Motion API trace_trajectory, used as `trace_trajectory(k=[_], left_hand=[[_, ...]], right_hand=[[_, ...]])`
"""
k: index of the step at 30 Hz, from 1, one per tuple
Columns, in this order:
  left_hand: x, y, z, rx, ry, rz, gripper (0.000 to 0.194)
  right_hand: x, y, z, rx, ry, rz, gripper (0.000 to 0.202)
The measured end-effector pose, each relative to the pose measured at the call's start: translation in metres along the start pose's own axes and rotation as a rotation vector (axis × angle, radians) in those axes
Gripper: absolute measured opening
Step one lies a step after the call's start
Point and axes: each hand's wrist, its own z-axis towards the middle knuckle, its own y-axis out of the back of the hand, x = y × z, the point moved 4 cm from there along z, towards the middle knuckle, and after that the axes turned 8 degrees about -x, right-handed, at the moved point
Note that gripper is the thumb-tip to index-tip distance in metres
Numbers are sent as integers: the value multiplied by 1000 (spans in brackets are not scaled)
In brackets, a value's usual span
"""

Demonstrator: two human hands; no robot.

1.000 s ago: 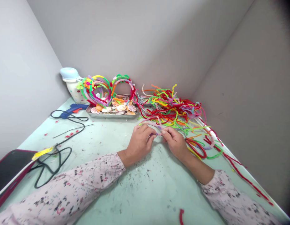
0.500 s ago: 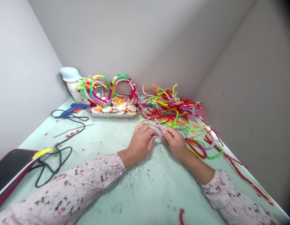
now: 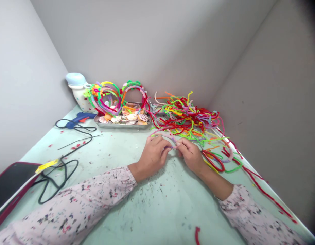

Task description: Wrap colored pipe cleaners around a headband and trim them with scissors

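Near the middle of the table, my left hand (image 3: 154,154) is closed on a thin pink and purple fuzzy stem (image 3: 170,136), which arches up between the two hands. Facing it, my right hand (image 3: 190,153) pinches the same purple stem at its right end. The fingertips of both hands are close together. Part of the stem is hidden behind the left fingers. Right behind the hands lies a tangled heap of coloured fuzzy stems (image 3: 185,115).
A metal tray (image 3: 123,126) holds shells, with colourful fuzzy hoops (image 3: 134,89) standing over it. To its left are a white cup (image 3: 82,98), a blue glue gun (image 3: 79,119) and black cable (image 3: 67,177). A dark tablet (image 3: 13,183) lies at left, a red scrap (image 3: 197,234) in front.
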Motion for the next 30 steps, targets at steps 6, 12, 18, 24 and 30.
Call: trace_trajectory(k=[6,12,18,24,30], left_hand=[[-2,2,0,-10,-21,-7,9],[-2,4,0,-47,-32,-20,10],[-1,5,1,-60,-23,-30,10],[2,6,2,-66,43,-49,7],[1,8,4,-97,80,-66,6]], right_hand=[[0,-1,0,12,-14,31,25],[-1,0,-1,-9,-25,76,26],[0,0,-1,-25,-50,99,26],[0,0,-1,-117,-30,169,17],[0,0,-2,-147,46,147,14]])
